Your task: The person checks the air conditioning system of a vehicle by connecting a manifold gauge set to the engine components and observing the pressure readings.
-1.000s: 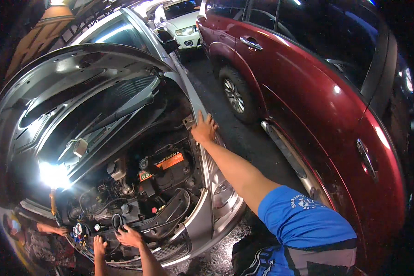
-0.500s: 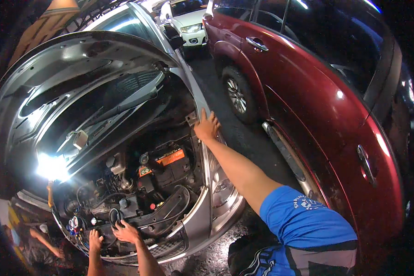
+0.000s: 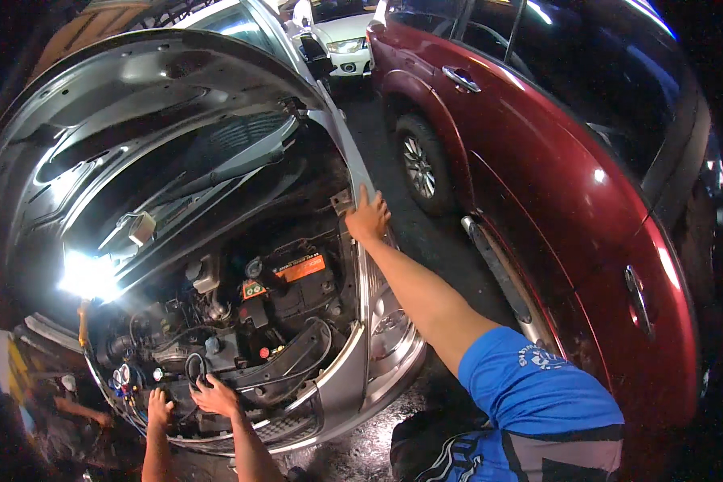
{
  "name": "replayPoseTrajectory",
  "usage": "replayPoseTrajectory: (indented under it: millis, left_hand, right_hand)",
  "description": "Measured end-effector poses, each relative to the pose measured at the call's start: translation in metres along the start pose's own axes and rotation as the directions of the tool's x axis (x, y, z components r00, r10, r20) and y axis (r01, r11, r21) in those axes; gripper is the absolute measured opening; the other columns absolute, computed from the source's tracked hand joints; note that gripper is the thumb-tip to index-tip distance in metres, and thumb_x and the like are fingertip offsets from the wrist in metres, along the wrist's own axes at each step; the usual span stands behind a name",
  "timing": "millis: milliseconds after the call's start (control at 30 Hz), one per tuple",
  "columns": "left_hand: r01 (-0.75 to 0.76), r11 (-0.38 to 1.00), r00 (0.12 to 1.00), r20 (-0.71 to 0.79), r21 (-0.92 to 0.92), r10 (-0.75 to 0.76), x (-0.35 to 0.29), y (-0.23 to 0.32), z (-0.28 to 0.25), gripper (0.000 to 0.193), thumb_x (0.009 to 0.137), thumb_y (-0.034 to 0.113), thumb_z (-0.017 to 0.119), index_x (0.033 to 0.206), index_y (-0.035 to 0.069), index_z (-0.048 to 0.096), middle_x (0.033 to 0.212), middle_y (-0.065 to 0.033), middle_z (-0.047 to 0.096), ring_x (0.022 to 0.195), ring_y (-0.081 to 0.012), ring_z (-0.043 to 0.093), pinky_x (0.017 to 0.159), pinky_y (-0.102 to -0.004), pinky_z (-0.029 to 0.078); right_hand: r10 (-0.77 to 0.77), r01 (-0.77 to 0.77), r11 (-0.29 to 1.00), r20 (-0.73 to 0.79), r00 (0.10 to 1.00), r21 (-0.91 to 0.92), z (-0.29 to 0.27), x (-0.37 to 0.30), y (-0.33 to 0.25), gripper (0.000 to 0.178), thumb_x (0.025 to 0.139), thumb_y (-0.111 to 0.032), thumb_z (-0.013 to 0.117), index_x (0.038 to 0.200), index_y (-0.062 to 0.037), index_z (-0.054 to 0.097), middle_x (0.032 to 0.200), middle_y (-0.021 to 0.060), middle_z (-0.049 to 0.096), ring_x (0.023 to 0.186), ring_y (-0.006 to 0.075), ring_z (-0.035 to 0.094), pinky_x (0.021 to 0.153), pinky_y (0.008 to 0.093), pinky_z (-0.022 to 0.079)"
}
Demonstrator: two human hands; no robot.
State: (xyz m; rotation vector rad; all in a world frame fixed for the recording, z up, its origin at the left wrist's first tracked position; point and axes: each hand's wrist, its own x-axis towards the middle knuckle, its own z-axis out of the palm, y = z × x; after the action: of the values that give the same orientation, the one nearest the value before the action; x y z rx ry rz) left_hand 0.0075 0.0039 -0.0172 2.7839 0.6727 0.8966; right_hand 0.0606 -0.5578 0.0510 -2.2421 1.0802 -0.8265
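Observation:
My left hand (image 3: 159, 406) rests with fingers spread on the front edge of the silver car's engine bay (image 3: 297, 377), beside a set of small round gauges (image 3: 122, 376). Just to its right, my right hand (image 3: 214, 395) has its fingers curled on a black hose loop (image 3: 193, 366). Deeper in the bay, the battery with an orange label (image 3: 297, 269) sits behind both hands. The raised hood (image 3: 136, 96) arches over the bay.
A person in a blue shirt (image 3: 530, 394) stands at the right and presses a hand (image 3: 368, 217) on the fender. A bright work light (image 3: 87, 277) glares at the left. A dark red car (image 3: 554, 185) is parked close by, with a white car (image 3: 341, 40) behind. Another arm (image 3: 84, 411) shows at lower left.
Both my hands have edged a little further into the front of the bay. The blue-shirted person's hand stays on the fender. The view has shifted slightly.

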Motion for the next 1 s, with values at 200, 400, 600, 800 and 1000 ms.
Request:
replayPoseTrajectory:
  millis: [200,400,600,800,1000]
  left_hand:
    - [-0.001,1.0,1.0,0.0,-0.014,0.001,0.0,-0.003,0.004,0.045,0.103,0.047,0.056,0.13,0.013,0.069,0.151,-0.0169,0.053,0.141,-0.0362,0.047,0.114,-0.0538,0.038]
    - [0.026,1.0,0.999,0.028,-0.001,-0.026,0.001,-0.002,0.001,0.044,0.103,0.045,0.057,0.128,0.011,0.07,0.149,-0.018,0.055,0.139,-0.0369,0.048,0.113,-0.0551,0.038]
    - [-0.106,0.988,0.994,-0.042,-0.108,0.102,0.001,0.003,-0.015,0.043,0.099,0.041,0.062,0.121,0.006,0.073,0.143,-0.0223,0.06,0.134,-0.0385,0.052,0.111,-0.0542,0.039]
    - [-0.022,0.986,0.996,-0.086,-0.164,0.007,-0.001,0.007,-0.021,0.042,0.096,0.039,0.063,0.121,0.007,0.073,0.146,-0.0231,0.056,0.139,-0.0382,0.046,0.117,-0.0529,0.031]
    - [0.088,0.973,0.995,-0.019,-0.213,-0.094,-0.001,0.01,-0.021,0.045,0.096,0.042,0.063,0.127,0.01,0.071,0.154,-0.0189,0.047,0.147,-0.0371,0.038,0.122,-0.058,0.024]
  right_hand:
    - [-0.009,0.009,0.999,0.011,1.0,0.046,-0.002,-0.001,0.001,0.074,0.094,-0.03,0.063,0.162,-0.0205,0.036,0.162,0.0316,0.031,0.143,0.0521,0.038,0.116,0.0654,0.028]
    - [-0.008,0.008,1.0,0.019,1.0,0.019,-0.002,0.0,0.001,0.076,0.093,-0.034,0.065,0.163,-0.0206,0.036,0.162,0.0314,0.031,0.143,0.0507,0.039,0.116,0.0646,0.028]
    - [0.037,-0.019,0.992,0.146,0.989,-0.125,0.0,0.004,0.004,0.08,0.09,-0.036,0.066,0.162,-0.0201,0.036,0.161,0.0266,0.035,0.144,0.0488,0.039,0.118,0.0662,0.029]
    - [-0.044,0.049,0.99,0.04,0.998,-0.129,0.025,0.017,0.017,0.079,0.09,-0.039,0.069,0.161,-0.0272,0.036,0.143,0.0257,0.05,0.132,0.0483,0.051,0.107,0.0651,0.04]
    - [-0.089,0.097,0.986,0.063,0.994,-0.136,0.04,0.03,0.034,0.079,0.094,-0.047,0.066,0.163,-0.0288,0.034,0.149,0.0268,0.048,0.132,0.0493,0.052,0.105,0.0649,0.042]
